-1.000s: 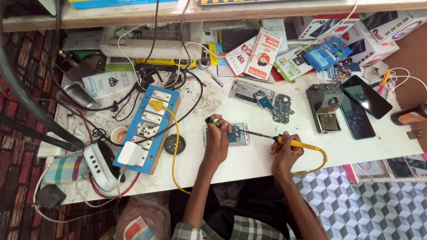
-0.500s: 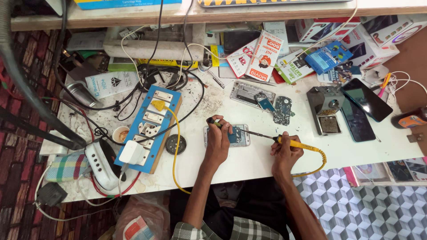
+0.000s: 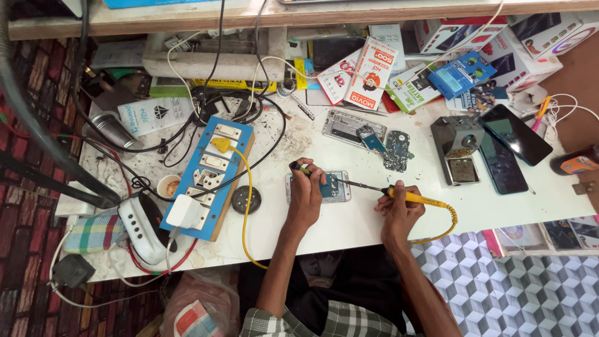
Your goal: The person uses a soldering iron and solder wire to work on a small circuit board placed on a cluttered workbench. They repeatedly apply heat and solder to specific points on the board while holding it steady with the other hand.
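Observation:
An opened phone (image 3: pixel 334 187) lies on the white workbench (image 3: pixel 511 206) in front of me. My left hand (image 3: pixel 307 195) rests on its left part and grips a small green-tipped tool (image 3: pixel 298 166). My right hand (image 3: pixel 400 209) is shut on a yellow-handled soldering iron (image 3: pixel 419 198). Its thin metal tip reaches left to the phone's board. A yellow cable (image 3: pixel 446 228) loops from the handle back past my wrist.
A blue board of switches and sockets (image 3: pixel 211 175) lies left of the phone, with a round tin (image 3: pixel 246 200) beside it. A phone frame and circuit board (image 3: pixel 374 138), a grey iron stand (image 3: pixel 458 156) and two dark phones (image 3: pixel 511 143) lie further right. Boxes line the back.

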